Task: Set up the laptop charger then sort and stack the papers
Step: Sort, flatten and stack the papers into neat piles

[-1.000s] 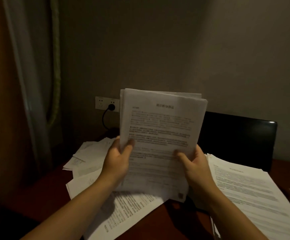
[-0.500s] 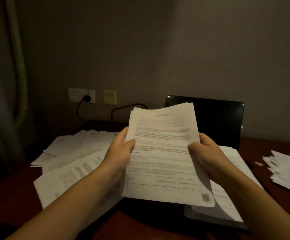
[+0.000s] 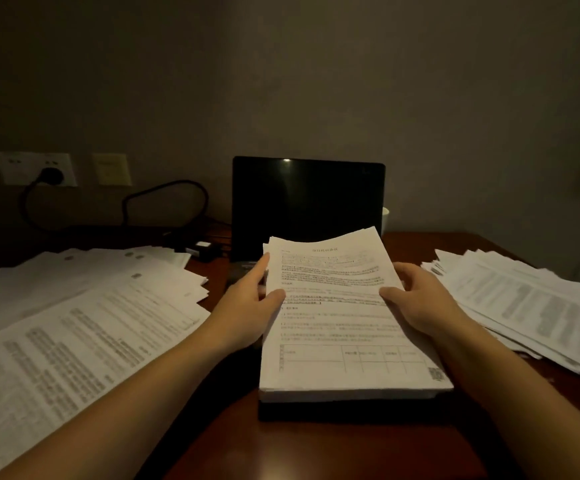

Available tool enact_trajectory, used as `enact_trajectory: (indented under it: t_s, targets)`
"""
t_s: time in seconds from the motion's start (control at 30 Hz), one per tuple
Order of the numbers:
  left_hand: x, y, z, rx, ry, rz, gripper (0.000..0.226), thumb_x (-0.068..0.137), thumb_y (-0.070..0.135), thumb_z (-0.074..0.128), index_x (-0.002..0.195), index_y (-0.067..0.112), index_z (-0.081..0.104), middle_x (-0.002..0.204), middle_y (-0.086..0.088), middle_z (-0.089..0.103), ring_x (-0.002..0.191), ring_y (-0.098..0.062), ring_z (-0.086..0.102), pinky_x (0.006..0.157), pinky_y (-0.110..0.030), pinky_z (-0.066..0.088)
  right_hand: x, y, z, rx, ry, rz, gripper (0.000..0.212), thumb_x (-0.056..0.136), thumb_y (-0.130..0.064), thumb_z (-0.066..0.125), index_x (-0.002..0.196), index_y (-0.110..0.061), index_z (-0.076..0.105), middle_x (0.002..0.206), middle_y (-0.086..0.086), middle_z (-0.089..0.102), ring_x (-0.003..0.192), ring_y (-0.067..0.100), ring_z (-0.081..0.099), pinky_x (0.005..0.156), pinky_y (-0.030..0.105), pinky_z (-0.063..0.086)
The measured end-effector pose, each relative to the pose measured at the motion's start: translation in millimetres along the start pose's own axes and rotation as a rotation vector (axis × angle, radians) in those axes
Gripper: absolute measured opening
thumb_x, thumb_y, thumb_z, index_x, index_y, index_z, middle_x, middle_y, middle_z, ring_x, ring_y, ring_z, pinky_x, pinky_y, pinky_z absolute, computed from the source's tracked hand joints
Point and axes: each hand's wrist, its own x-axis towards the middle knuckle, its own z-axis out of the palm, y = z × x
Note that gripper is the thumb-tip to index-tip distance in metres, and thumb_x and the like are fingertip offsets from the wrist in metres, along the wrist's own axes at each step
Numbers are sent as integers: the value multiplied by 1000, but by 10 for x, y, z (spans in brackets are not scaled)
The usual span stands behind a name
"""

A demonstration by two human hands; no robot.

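A thick stack of printed papers [image 3: 344, 344] lies over the open laptop's base, its far end slightly raised. My left hand [image 3: 250, 303] grips its left edge and my right hand [image 3: 416, 299] grips its right edge, thumbs on top. The laptop's dark screen [image 3: 307, 199] stands upright behind the stack. A black charger plug [image 3: 52, 175] sits in the wall socket at the left, and its cable [image 3: 164, 199] loops down to a charger brick [image 3: 203, 249] beside the laptop.
Loose sheets spread widely over the left of the dark wooden desk [image 3: 316, 452], forming a left pile [image 3: 84, 320]. Another fanned pile of papers [image 3: 524, 303] lies at the right. A white cup [image 3: 385, 218] peeks out behind the screen. The wall is close behind.
Both hands have lowered the stack from upright in front of my face down flat onto the laptop base. My view has swung right and downward.
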Motion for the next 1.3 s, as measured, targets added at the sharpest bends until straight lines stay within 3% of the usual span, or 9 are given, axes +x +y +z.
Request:
enact_trajectory:
  t_s: [0.07,0.13,0.27,0.47,0.63,0.8,1.0,1.17,1.3]
  targets:
    - [51,-94,97,302,46,52,49,103,38,50,150,41,40,124,11,66,73,1,64,57,-9,41,45,126,-1,-166,17,-62,50,98,-21,63,144,-22,43,136,-1,61,98,10,59,63,15,48]
    - [53,-171,155,463,76,102,38,102,43,48,138,36,58,120,12,66,62,-1,58,50,-10,36,51,209,33,-328,35,-95,51,98,-25,62,144,-23,39,137,-1,60,90,9,60,59,16,46]
    - [81,-224,222,602,100,149,33,102,45,47,129,37,63,96,18,49,72,-4,49,56,-15,31,39,227,110,-531,89,-80,39,97,-36,62,127,-23,40,119,-1,59,77,11,61,57,23,49]
    - [42,-234,175,615,143,169,31,101,45,47,124,34,64,95,16,47,87,-6,49,66,-20,39,10,-10,154,-673,187,-227,50,89,-36,71,129,-20,46,130,6,49,107,21,48,86,34,47]
    - [-14,-297,-167,674,147,98,40,100,53,45,136,37,55,135,8,49,130,-14,37,107,-37,31,-58,-522,516,-494,21,-388,32,95,-32,65,123,-17,61,133,6,55,119,22,52,95,36,46]
    - [-241,-639,-865,825,120,-135,53,100,58,38,149,39,39,159,1,31,150,-20,16,116,-48,20,-152,-1014,1205,-339,-165,-509,20,96,-30,64,111,-18,67,104,-6,59,100,10,56,80,24,41]
    - [-660,-1180,-1610,845,111,-558,74,97,71,18,160,34,6,169,-3,1,154,-29,-5,119,-62,1,-119,-1435,1965,-266,-371,-502,5,94,-30,67,99,-27,67,99,-7,68,88,6,64,69,18,47]
    - [-834,-1511,-1884,830,74,-503,76,94,76,13,158,39,-2,169,-1,-8,154,-24,-10,119,-61,-8,-13,-1596,2324,-306,-501,-401,2,95,-29,66,97,-29,66,100,-7,69,90,7,65,66,16,48]
    - [-740,-1580,-2075,830,8,-449,80,86,86,20,156,48,8,169,-2,-3,154,-25,-7,118,-62,-11,73,-1670,2454,-423,-513,-405,20,95,-30,66,114,-24,66,116,-1,66,97,10,61,72,20,46]
